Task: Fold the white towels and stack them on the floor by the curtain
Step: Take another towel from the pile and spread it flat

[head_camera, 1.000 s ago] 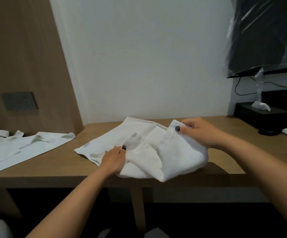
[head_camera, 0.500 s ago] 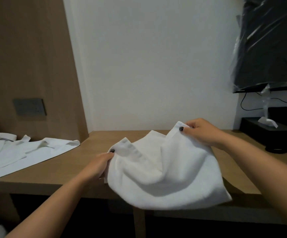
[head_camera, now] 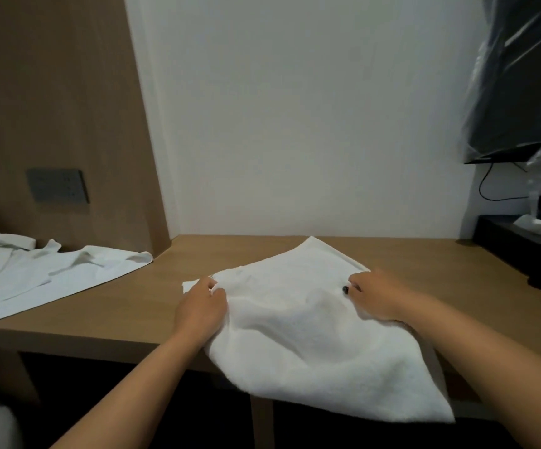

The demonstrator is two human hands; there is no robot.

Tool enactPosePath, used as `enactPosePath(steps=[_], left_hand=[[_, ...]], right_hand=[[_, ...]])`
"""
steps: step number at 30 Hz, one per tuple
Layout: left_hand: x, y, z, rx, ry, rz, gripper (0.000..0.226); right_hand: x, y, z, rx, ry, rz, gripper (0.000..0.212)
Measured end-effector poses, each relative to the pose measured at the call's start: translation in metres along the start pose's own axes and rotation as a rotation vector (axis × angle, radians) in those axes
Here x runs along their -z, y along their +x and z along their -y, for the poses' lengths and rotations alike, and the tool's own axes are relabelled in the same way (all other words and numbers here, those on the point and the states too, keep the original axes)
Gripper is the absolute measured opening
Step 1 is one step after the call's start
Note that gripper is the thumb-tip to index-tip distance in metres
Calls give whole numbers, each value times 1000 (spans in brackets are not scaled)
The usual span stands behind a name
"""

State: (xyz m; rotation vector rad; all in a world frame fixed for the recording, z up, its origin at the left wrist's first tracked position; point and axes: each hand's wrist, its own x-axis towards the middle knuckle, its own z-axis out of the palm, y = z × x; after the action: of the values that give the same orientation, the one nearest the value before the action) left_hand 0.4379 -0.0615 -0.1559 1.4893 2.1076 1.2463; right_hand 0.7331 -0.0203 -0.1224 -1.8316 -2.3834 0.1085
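Fingers of the left hand [head_camera: 201,307] are pinching the white towel [head_camera: 308,325] at its left edge, while the right hand [head_camera: 380,294] is gripping its right edge — spreading it on the desk [head_camera: 126,306], near end hanging over. Folding is midway, I judge — next, bringing one edge squarely over.
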Motion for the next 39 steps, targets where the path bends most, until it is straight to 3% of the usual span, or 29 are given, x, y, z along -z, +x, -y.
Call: enactPosePath(steps=[3,6,10,16,18,21,25,27,29,32,34,37,39], left_hand=[[-1,-3,-3,-33,113,25,17],[0,1,-10,-62,135,56,21],[2,6,-20,-87,240,83,22],[-13,9,-13,-132,282,204,11],[-17,10,-10,-131,293,244,12],[-20,9,-8,-153,290,237,18],[-22,15,4,-117,179,197,36],[-23,21,5,-48,140,165,37],[-23,29,6,-8,149,134,39],[-19,41,9,22,96,153,42],[-9,47,10,62,-34,265,38],[14,56,2,154,-36,533,44],[23,67,-1,265,-96,589,40]], right_hand=[[10,-28,5,5,-213,34,28],[22,-46,7,-20,-218,183,25],[53,-51,4,-95,90,473,21],[85,-33,-16,46,730,623,23],[82,-16,-17,58,920,559,25],[62,21,-14,-91,1051,292,18],[22,82,-11,-291,735,-50,16],[-1,105,-15,-351,633,-53,9],[-24,116,-20,-391,430,-43,23],[-40,114,-20,-410,357,-154,22],[-42,114,-23,-406,342,-165,25],[-40,119,-31,-360,354,-98,32],[-36,124,-39,-421,449,-51,26]])
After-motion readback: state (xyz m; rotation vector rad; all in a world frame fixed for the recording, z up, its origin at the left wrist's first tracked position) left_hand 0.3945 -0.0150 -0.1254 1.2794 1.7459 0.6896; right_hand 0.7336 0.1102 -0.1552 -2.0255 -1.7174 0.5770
